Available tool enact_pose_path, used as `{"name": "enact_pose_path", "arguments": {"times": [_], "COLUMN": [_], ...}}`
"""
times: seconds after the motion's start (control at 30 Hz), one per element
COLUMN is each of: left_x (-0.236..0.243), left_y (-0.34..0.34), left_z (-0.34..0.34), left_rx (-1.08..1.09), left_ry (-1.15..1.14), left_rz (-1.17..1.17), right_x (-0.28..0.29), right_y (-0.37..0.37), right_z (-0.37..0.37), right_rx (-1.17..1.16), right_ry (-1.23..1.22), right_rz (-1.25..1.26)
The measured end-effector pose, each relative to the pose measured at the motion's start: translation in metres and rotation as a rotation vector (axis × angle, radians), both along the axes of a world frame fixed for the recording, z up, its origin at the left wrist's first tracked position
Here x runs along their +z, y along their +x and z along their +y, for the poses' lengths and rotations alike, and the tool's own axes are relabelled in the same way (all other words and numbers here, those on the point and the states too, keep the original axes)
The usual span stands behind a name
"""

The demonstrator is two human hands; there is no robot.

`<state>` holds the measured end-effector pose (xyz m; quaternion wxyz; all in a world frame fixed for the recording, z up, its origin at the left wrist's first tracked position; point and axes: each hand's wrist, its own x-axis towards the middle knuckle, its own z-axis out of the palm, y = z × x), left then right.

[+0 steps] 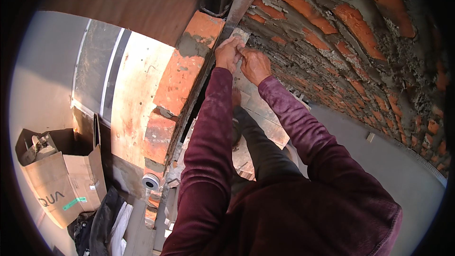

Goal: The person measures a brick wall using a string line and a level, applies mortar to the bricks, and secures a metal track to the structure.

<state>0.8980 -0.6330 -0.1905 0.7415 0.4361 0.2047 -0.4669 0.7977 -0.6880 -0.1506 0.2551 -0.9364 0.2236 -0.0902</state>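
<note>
Rough wall: the brick wall [327, 33], smeared with grey mortar, fills the right side and runs from far to near.
Brown panel: a broad brown sheet [128, 0] lies across the far left.
Grey floor: the floor [360, 137] shows at the right, along the foot of the rough wall.
Brick edge: a narrow column of orange brick [175, 83], with patches of mortar, stands left of the person's arms, beside a pale wooden board [140, 80].
Carton: an open brown cardboard box [71, 180] sits at the near left, with dark cloth [95, 220] just beside it.
Plank: a long grey-brown strip [246, 0] slants from the far side down toward the hands; whether they touch it I cannot tell.
Right hand: the right hand [256, 66] meets the left from the right, fingers bent; how tightly they close, and on what, I cannot tell.
Left hand: the left hand [227, 53] is near the brick edge, fingers curled inward, their grip and contents hidden.
Pale piece: a small flat piece [243, 33] shows just beyond both hands, at the plank's near end, between brick edge and rough wall.
</note>
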Motion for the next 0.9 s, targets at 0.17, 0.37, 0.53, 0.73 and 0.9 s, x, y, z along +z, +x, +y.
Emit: {"name": "enact_pose_path", "arguments": {"times": [0.17,0.37,0.53,0.73,0.9], "left_x": [-0.009,-0.004,0.005,0.012,0.008], "left_y": [0.000,0.005,0.007,0.003,-0.005], "left_z": [0.002,0.003,0.010,0.012,-0.001], "left_rx": [-0.026,-0.136,-0.163,-0.137,-0.004], "left_ry": [0.147,0.190,0.478,0.677,0.622], "left_rz": [-0.211,-0.328,-0.709,-0.936,-0.782], "right_x": [0.017,-0.010,-0.028,-0.037,-0.044], "right_y": [0.001,0.031,0.030,0.040,0.068], "right_z": [-0.013,-0.036,-0.049,-0.044,-0.021], "right_rx": [0.161,-0.291,-0.261,-0.405,-0.859], "right_ry": [-0.130,0.630,0.663,0.560,1.044], "right_rz": [-0.065,0.123,0.099,-0.034,-0.490]}}
